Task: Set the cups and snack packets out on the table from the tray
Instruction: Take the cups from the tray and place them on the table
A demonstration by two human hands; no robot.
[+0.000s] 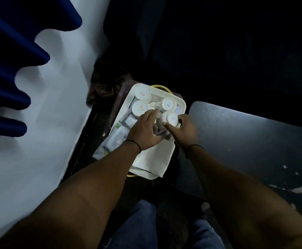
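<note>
A white tray rests on a small dark stand below me. Several white cups stand upside down in it: one at the far left corner, one beside it, one at the far right and one nearest me. Snack packets lie along the tray's left side, and a white cloth covers its near end. My right hand is wrapped around the nearest cup. My left hand lies flat over the packets in the middle, fingers spread; what is under it is hidden.
A grey table with white paint flecks stands to the right of the tray. A white wall and blue curtain folds are on the left. The far area is dark. My jeans-clad legs are below.
</note>
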